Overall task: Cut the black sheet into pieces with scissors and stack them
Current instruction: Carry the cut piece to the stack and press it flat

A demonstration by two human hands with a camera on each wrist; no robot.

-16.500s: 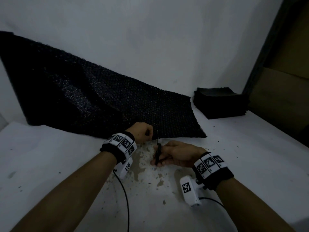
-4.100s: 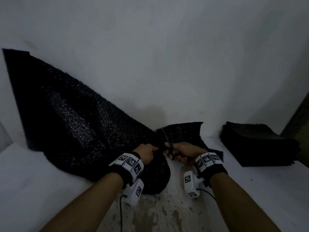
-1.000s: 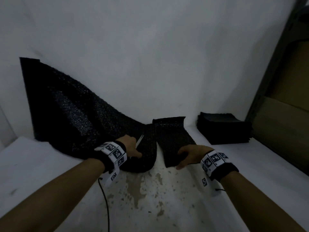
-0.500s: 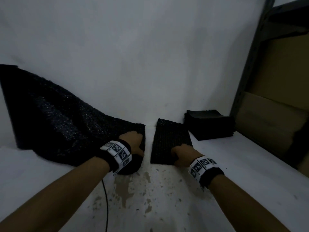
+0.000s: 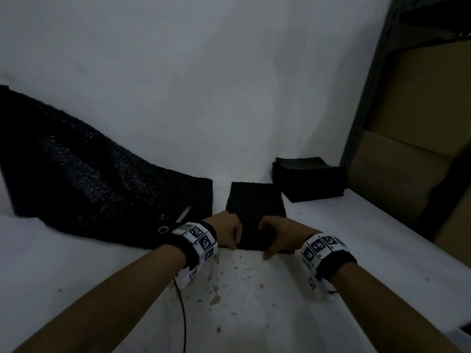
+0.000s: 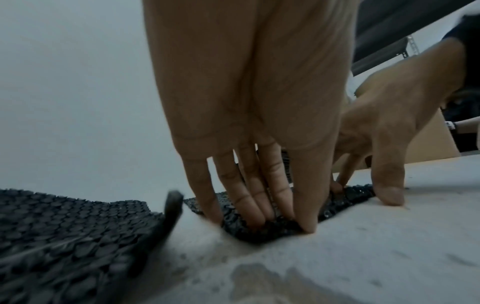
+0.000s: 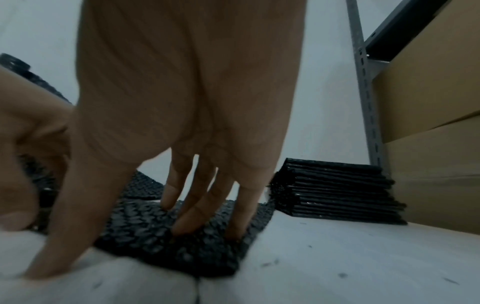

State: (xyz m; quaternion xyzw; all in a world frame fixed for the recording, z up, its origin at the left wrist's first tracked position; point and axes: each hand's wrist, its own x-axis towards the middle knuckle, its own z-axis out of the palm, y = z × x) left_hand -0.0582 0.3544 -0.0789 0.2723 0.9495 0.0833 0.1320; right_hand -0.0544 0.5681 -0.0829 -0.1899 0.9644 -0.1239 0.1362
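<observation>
A cut black piece (image 5: 254, 202) lies flat on the white table, just left of a stack of black pieces (image 5: 308, 178). My left hand (image 5: 226, 233) and right hand (image 5: 275, 235) both rest at its near edge. In the left wrist view the left hand (image 6: 280, 224) presses straight fingers on the piece (image 6: 259, 234), thumb at its edge. The right hand (image 7: 111, 246) has fingertips on the piece (image 7: 145, 236) and its thumb on the table. The scissors (image 5: 182, 215) lie on the large black sheet (image 5: 76, 179) to the left.
A metal rack with cardboard boxes (image 5: 413, 149) stands at the right, close behind the stack (image 7: 337, 191). The large sheet leans up the white wall (image 5: 204, 85). Small scraps dot the worn table surface (image 5: 229, 284). A cable (image 5: 182, 314) hangs from my left wrist.
My left hand has left the large sheet and moved right to the cut piece's near edge. The scissors now show lying on the sheet. The right hand stays on the piece.
</observation>
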